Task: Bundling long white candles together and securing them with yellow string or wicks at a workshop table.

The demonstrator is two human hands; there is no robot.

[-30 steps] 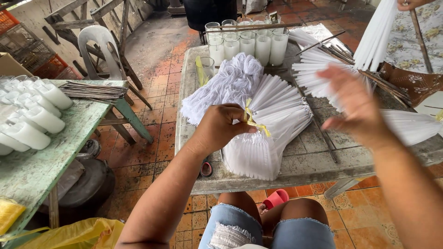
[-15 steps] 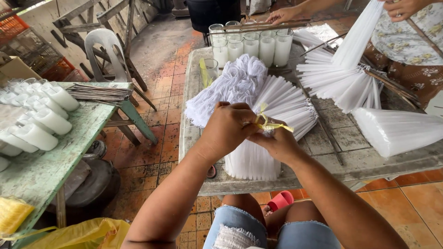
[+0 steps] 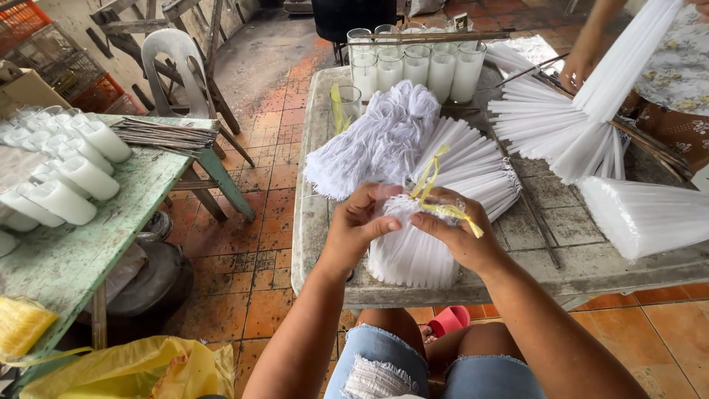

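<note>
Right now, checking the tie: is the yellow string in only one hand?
No: both the left hand and right hand pinch the yellow string over the candle bundle.

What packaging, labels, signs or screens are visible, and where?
No labels, signs or screens show.
Yellow plastic bag: crumpled, bottom left, below the green table.
Clear plastic sleeve: long, translucent white, right side of the grey table.
Orange crate: top left corner, slatted.
</note>
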